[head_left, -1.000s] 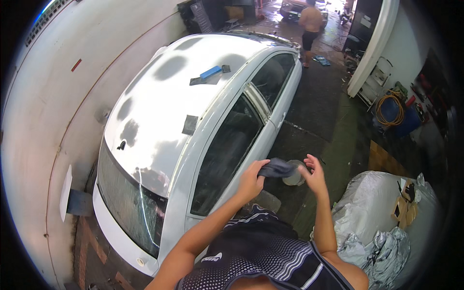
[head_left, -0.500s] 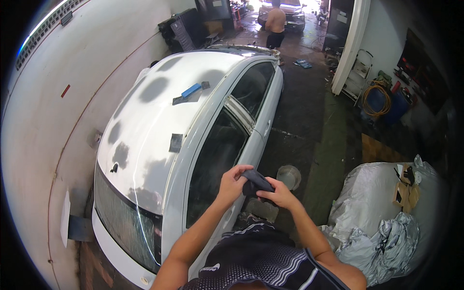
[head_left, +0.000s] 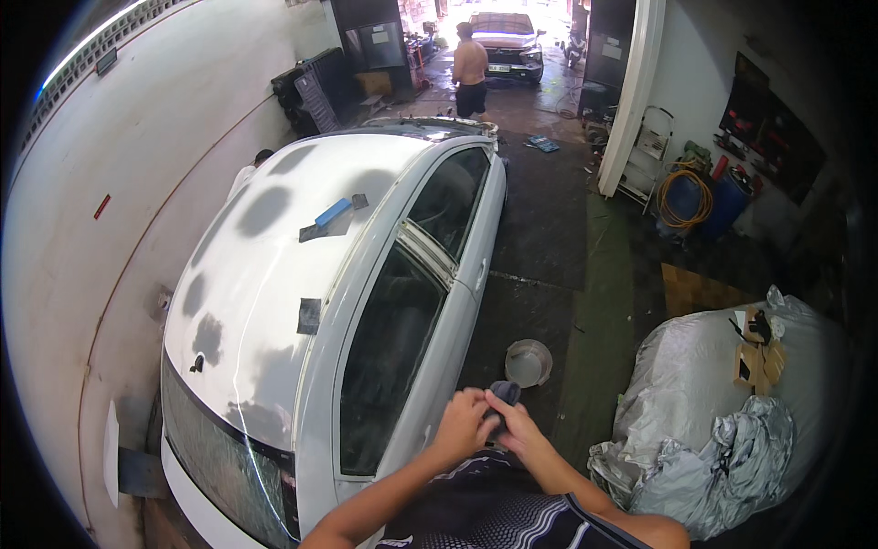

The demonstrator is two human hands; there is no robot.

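Observation:
In front of my chest, my left hand [head_left: 465,425] and my right hand [head_left: 518,426] are closed together on a folded piece of dark grey sandpaper [head_left: 505,392]. Its rounded upper end sticks out above my right thumb; my fingers hide the rest. To my left stands a white car [head_left: 265,316] with grey patches on its roof. On that roof lie a blue sanding block [head_left: 333,212], a dark sheet [head_left: 315,233] partly beneath it, a small dark piece [head_left: 359,200] and a square dark sheet [head_left: 309,316] nearer me.
A round bucket [head_left: 529,364] stands on the floor just beyond my hands. Silver covering [head_left: 677,384] drapes a bulky shape at right, with cardboard [head_left: 759,363] on top. Farther off are a stepladder [head_left: 646,156], blue drums [head_left: 727,206] and a person [head_left: 470,69]. Another head [head_left: 263,156] shows behind the car.
My hands have come lower and closer together, and the sandpaper, spread between them before, is now bunched or folded smaller. My view has tilted up, showing more of the far doorway.

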